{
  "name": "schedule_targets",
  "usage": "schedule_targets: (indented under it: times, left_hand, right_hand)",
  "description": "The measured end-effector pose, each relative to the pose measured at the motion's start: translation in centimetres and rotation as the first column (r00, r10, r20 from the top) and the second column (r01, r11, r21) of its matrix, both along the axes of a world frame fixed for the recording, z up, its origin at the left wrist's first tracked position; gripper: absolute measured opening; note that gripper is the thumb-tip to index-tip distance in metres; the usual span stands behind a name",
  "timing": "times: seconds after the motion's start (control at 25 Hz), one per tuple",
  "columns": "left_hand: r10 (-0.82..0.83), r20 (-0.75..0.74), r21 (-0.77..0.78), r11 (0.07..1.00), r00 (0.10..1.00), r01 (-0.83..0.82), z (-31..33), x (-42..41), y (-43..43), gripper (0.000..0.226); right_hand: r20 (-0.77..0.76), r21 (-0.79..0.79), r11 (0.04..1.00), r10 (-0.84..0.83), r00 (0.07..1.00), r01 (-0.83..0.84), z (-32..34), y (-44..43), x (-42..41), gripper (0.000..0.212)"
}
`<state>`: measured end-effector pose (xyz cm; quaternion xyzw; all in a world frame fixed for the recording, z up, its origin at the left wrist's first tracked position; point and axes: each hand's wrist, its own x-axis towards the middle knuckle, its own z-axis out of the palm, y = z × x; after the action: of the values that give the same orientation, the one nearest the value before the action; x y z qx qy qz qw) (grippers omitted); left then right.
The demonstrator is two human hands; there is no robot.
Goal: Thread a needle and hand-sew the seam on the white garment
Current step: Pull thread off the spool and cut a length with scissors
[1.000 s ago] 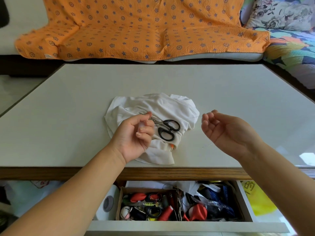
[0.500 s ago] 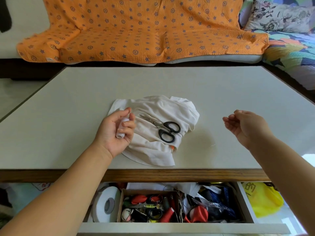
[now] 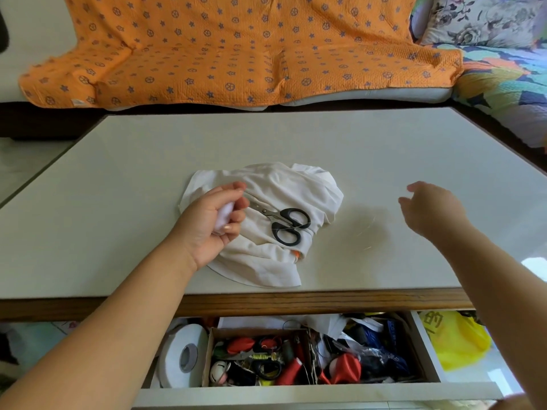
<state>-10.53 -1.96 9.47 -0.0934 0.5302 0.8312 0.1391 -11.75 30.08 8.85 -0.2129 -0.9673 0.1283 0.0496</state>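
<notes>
1. I see my left hand (image 3: 211,224) over the left edge of the white garment (image 3: 278,202), fingers (image 3: 233,227) curled around a small white spool (image 3: 222,217).
2. Garment lies bunched mid-table (image 3: 118,187); black-handled scissors (image 3: 285,223) rest on top of it.
3. Right hand (image 3: 432,210) hovers above the table, well right of the garment, fingers loosely bent; can't tell if they pinch any thread.
4. Cluttered drawer (image 3: 296,359) stands open below the table edge.
</notes>
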Motion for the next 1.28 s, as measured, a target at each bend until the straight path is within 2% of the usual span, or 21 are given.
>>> schedule_targets:
  times: [0.04, 0.08, 0.12, 0.16, 0.2, 0.24, 0.28, 0.32, 0.4, 0.44, 0.48, 0.6, 0.68, 0.76, 0.8, 0.88, 1.0, 1.2, 1.28]
  left_hand:
    - [-0.023, -0.023, -0.05, 0.999, 0.999, 0.022, 0.3, 0.2, 0.5, 0.014]
    - [-0.052, -0.044, -0.084, 0.995, 0.998, 0.048, 0.6, 0.4, 0.9, 0.014]
    - [-0.087, -0.061, -0.094, 0.992, 0.994, 0.081, 0.9, 0.7, 1.4, 0.013]
    - [-0.128, -0.075, -0.083, 0.989, 0.989, 0.121, 1.1, 0.9, 2.0, 0.011]
    - [-0.169, -0.086, -0.061, 0.984, 0.982, 0.164, 1.4, 1.2, 2.5, 0.011]
    - [-0.206, -0.096, -0.04, 0.978, 0.974, 0.203, 1.5, 1.4, 3.0, 0.014]
    - [-0.233, -0.104, -0.019, 0.972, 0.967, 0.232, 1.6, 1.6, 3.5, 0.018]
    - [-0.245, -0.104, 0.005, 0.969, 0.964, 0.247, 1.6, 1.7, 3.7, 0.02]
    - [-0.22, -0.066, 0.068, 0.972, 0.973, 0.224, 1.5, 1.6, 3.5, 0.021]
    - [-0.191, -0.034, 0.107, 0.975, 0.981, 0.193, 1.3, 1.3, 3.2, 0.021]
    - [-0.162, -0.003, 0.15, 0.976, 0.987, 0.161, 1.1, 1.1, 2.8, 0.02]
    - [-0.139, 0.053, 0.346, 0.931, 0.989, 0.112, 0.3, 0.4, 1.2, 0.027]
    - [-0.151, 0.042, 0.486, 0.867, 0.988, 0.112, 0.1, 0.0, 0.2, 0.039]
    - [-0.12, 0.039, 0.501, 0.862, 0.992, 0.084, 0.0, -0.2, -0.4, 0.028]
    - [-0.092, 0.047, 0.467, 0.882, 0.995, 0.06, 0.1, -0.2, -0.5, 0.017]
    - [-0.066, 0.053, 0.413, 0.91, 0.996, 0.039, 0.5, 0.0, -0.6, 0.006]
    - [-0.067, 0.043, 0.449, 0.892, 0.997, 0.04, 0.6, 0.1, -0.7, 0.009]
    - [0.008, 0.031, 0.529, 0.849, 0.999, -0.023, -0.1, -0.4, -1.2, 0.025]
    - [-0.016, 0.013, 0.582, 0.813, 1.0, 0.005, -0.3, -0.7, -1.6, 0.037]
  right_hand:
    - [-0.146, -0.002, 1.0, 0.0, 0.989, -0.001, 0.7, -0.7, 0.3, 0.034]
    - [-0.304, -0.085, 0.995, 0.026, 0.952, -0.054, 1.3, -1.8, 0.7, 0.031]
    - [-0.411, -0.257, 0.948, 0.07, 0.909, -0.189, 2.1, -3.5, 1.3, 0.031]
    - [-0.428, -0.501, 0.787, 0.138, 0.893, -0.361, 2.7, -5.7, 2.3, 0.035]
    - [-0.389, -0.76, 0.463, 0.237, 0.89, -0.456, 3.0, -8.0, 3.6, 0.042]
    - [-0.327, -0.91, 0.127, 0.359, 0.874, -0.393, 2.9, -9.9, 4.6, 0.049]
    - [-0.279, -0.956, -0.049, 0.47, 0.838, -0.291, 2.6, -11.4, 5.3, 0.05]
    - [-0.258, -0.964, -0.092, 0.562, 0.786, -0.251, 2.3, -12.2, 5.7, 0.043]
    - [-0.229, -0.92, 0.111, 0.627, 0.744, -0.376, 1.3, -12.2, 5.8, 0.017]
    - [-0.222, -0.882, 0.205, 0.613, 0.758, -0.424, 1.0, -11.8, 5.6, 0.014]
    - [-0.224, -0.856, 0.264, 0.584, 0.78, -0.444, 0.9, -11.3, 5.3, 0.018]
    - [-0.221, -0.837, 0.341, 0.506, 0.834, -0.429, 1.7, -9.7, 4.7, 0.022]
    - [-0.171, -0.736, 0.521, 0.476, 0.863, -0.433, 2.0, -8.4, 4.0, 0.02]
    - [-0.132, -0.58, 0.705, 0.412, 0.901, -0.408, 1.9, -6.7, 3.1, 0.023]
    - [-0.13, -0.53, 0.761, 0.364, 0.922, -0.375, 1.9, -5.9, 2.7, 0.024]
    - [-0.134, -0.468, 0.826, 0.284, 0.95, -0.313, 1.8, -4.5, 2.0, 0.025]
    - [-0.104, -0.378, 0.887, 0.242, 0.965, -0.263, 1.9, -3.0, 1.2, 0.027]
    - [-0.06, -0.371, 0.889, 0.264, 0.963, -0.267, 1.7, -2.7, 1.0, 0.027]
    - [-0.051, -0.375, 0.889, 0.261, 0.964, -0.261, 1.7, -2.4, 0.9, 0.027]
